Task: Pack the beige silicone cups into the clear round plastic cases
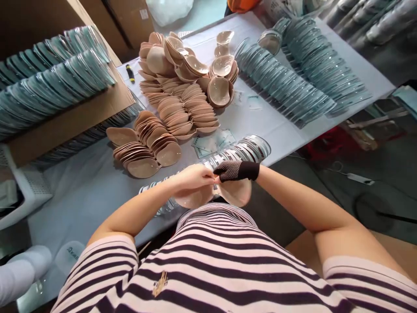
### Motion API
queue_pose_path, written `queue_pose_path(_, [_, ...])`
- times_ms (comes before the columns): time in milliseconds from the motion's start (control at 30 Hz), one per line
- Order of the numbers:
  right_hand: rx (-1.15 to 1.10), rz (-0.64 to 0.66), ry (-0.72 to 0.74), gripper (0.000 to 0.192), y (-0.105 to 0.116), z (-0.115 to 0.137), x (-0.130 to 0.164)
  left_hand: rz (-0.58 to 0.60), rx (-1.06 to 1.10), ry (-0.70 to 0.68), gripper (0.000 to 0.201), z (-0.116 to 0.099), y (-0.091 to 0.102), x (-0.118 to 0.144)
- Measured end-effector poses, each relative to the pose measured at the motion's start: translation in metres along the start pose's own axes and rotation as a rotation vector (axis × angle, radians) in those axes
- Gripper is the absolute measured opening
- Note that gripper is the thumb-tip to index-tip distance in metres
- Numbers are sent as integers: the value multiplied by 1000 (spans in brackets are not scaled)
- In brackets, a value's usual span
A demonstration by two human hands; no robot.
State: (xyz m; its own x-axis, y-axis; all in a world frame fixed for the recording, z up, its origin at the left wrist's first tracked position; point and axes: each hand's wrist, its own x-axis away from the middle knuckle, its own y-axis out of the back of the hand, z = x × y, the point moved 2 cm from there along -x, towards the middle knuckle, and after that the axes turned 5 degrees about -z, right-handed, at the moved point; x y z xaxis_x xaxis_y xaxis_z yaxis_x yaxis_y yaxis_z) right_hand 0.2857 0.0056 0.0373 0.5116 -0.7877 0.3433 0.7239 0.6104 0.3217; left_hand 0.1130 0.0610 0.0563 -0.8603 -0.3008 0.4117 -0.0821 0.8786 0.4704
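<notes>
Close against my striped shirt, a beige stick-on bra (236, 193) hangs with its two rounded cups side by side. My bare left hand (198, 176) pinches it near the joint between the cups. My right hand (230, 171), in a dark dotted glove with bare fingertips, is closed at the same middle joint. The fingertips of both hands meet there and hide the joint itself. Just behind the hands a row of nested clear plastic shells (254, 148) lies on the table, partly covered by my left forearm and the cups.
Stacks of beige bra cups (172, 108) fill the middle of the white table (283, 141). Clear shells (283, 82) stand in long rows at right; more shells (55, 87) sit in a carton at left. Printed clear films (208, 143), a black-yellow cutter (130, 74) and a white basket (31, 187) are also there.
</notes>
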Motion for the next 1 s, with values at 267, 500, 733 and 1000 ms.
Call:
queue_pose_path(267, [-27,-11,25,19,-9,5,19,182,387,-16,29,14,-20,-2])
queue_pose_path(500, [-83,-190,-8,21,-19,-10,26,-115,259,63,27,7,-40,9])
queue_pose_path(733, [24,-456,-296,21,-48,-26,20,-305,129,192,28,22,-64,5])
queue_pose_path(1000, [-89,-239,-271,29,-37,-19,30,-89,77,74,28,10,-33,14])
